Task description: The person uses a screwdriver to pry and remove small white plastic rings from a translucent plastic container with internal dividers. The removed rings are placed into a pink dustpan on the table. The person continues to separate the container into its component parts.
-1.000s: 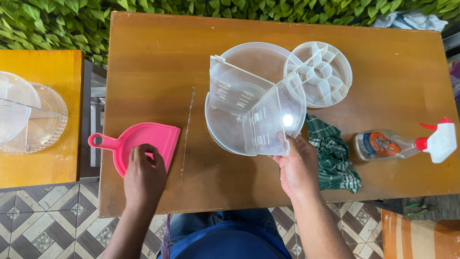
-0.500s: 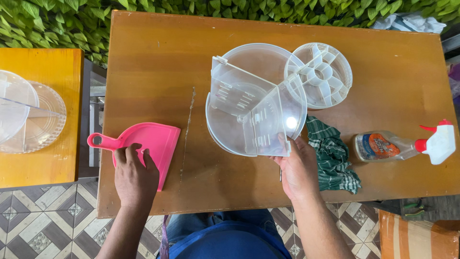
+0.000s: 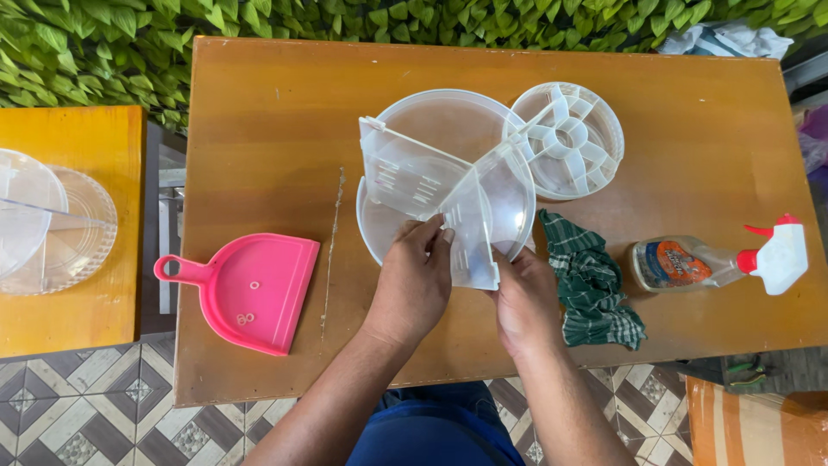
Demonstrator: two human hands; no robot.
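A clear plastic divider (image 3: 431,185) with upright panels stands on a round clear plastic tray (image 3: 448,121) in the middle of the brown wooden table (image 3: 259,103). My left hand (image 3: 414,280) and my right hand (image 3: 522,302) both grip the divider's near panel at its lower edge. A round clear sectioned insert (image 3: 571,138) lies just right of the tray. A pink dustpan (image 3: 250,289) with a few small rings on it lies to the left of my left hand, apart from it.
A green checked cloth (image 3: 591,280) and a spray bottle (image 3: 716,259) with a red and white trigger lie at the right. More clear plastic discs (image 3: 52,224) rest on a yellow table at the left. A leafy hedge runs along the far side.
My left hand has let go of the pink dustpan and moved right to the divider. The dustpan now lies flat by itself. My right hand stays on the divider.
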